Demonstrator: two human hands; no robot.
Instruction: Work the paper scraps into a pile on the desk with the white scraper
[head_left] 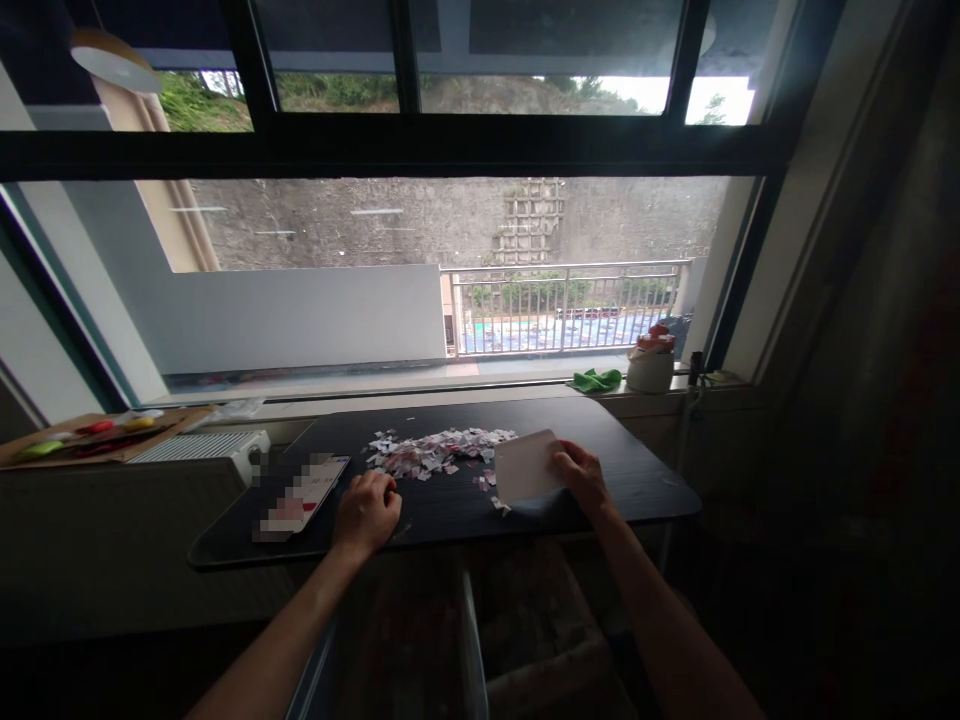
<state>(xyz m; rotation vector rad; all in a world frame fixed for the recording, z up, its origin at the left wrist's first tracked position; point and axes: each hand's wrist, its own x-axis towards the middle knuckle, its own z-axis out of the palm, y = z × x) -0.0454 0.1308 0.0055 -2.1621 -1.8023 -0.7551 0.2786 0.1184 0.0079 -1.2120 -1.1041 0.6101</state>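
Note:
My right hand grips a white, flat rectangular card by its right edge, tilted up just above the dark table. Beside the card lies a heap of small torn paper scraps, mostly white with some pinkish pieces. A few loose scraps are under the card's lower left corner. My left hand rests at the table's near edge, its fingers curled in and nothing visible in them. To its left is a smartphone lying flat, its screen lit and partly blurred out.
A large window with dark frames rises behind the table. On its sill are a green cloth and a whitish container with a reddish top. At left, a cardboard sheet with coloured items lies over a white radiator. Below the table's front edge it is dark.

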